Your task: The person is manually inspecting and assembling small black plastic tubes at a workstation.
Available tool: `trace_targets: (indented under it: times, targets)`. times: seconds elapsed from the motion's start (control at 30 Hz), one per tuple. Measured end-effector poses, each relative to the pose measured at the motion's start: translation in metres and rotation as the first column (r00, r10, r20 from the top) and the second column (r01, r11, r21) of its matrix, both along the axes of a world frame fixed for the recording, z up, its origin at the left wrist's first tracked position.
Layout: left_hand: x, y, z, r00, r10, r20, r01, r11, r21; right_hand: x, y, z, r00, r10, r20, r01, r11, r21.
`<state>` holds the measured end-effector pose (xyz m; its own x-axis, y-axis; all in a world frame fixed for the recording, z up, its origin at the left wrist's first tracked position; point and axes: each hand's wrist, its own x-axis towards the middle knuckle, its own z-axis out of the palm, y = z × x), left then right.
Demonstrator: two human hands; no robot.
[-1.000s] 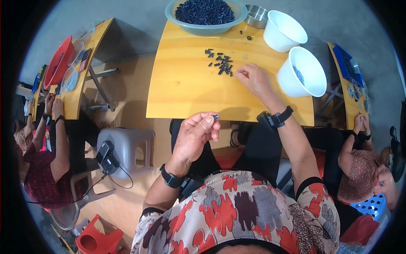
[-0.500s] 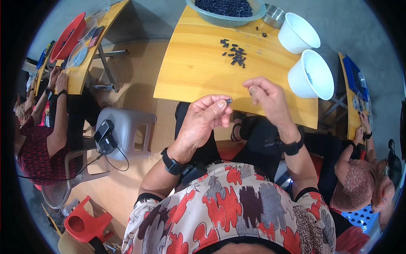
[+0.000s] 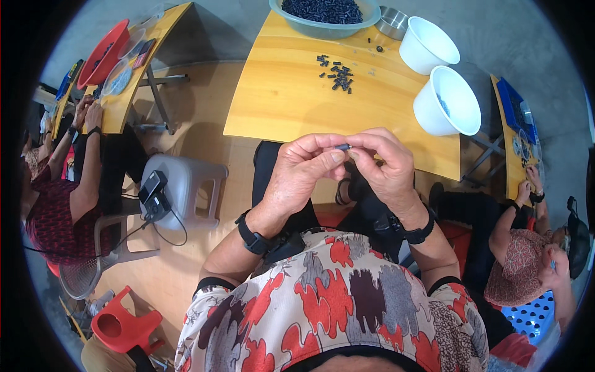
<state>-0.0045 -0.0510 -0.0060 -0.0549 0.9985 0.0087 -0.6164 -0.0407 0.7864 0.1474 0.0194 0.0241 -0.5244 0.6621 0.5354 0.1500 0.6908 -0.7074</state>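
Note:
My left hand [image 3: 300, 167] pinches a small dark cylindrical piece [image 3: 342, 147] between thumb and fingers, just off the table's front edge. At the piece's right end, my right hand [image 3: 385, 162] has its thumb and index finger pressed together, touching or nearly touching it. Whatever those right fingertips hold is too small to make out. Ahead on the yellow wooden table [image 3: 291, 108] lies a loose pile of similar dark pieces [image 3: 338, 77]. Many more fill a wide translucent basin [image 3: 325, 28] at the far edge.
Two white tubs stand at the right: the nearer tub [image 3: 427, 111] has small light-blue bits inside, the farther tub [image 3: 427, 46] sits behind. A metal bowl [image 3: 393, 23] adjoins the basin. A grey stool [image 3: 186, 186] holds black devices with cables. Other people work at tables on both sides.
My right hand has come leftward and down to meet the left hand at the dark piece. More of the piece shows between the fingertips. The view has shifted slightly.

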Motion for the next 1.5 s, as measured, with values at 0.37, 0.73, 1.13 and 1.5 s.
trace_targets:
  times: [0.37, 0.73, 1.13, 1.5]
  targets:
    - [0.006, -0.006, 0.010, 0.986, 0.008, -0.166, -0.012, 1.000, -0.023, 0.009, 0.000, -0.003, 0.992, 0.078, -0.098, -0.108, 0.931, -0.349]
    - [0.016, -0.006, 0.010, 0.873, 0.279, -0.400, -0.251, 0.960, 0.122, 0.007, -0.007, 0.008, 0.996, -0.004, -0.093, -0.051, 0.811, -0.582]
    - [0.014, -0.006, 0.013, 0.957, 0.177, -0.229, -0.181, 0.983, 0.003, 0.004, -0.012, 0.008, 0.889, -0.095, -0.447, -0.212, 0.781, -0.588]
    - [0.017, -0.007, 0.013, 0.976, 0.137, -0.169, -0.137, 0.991, 0.012, 0.001, -0.018, -0.001, 0.871, -0.107, -0.480, -0.211, 0.800, -0.562]
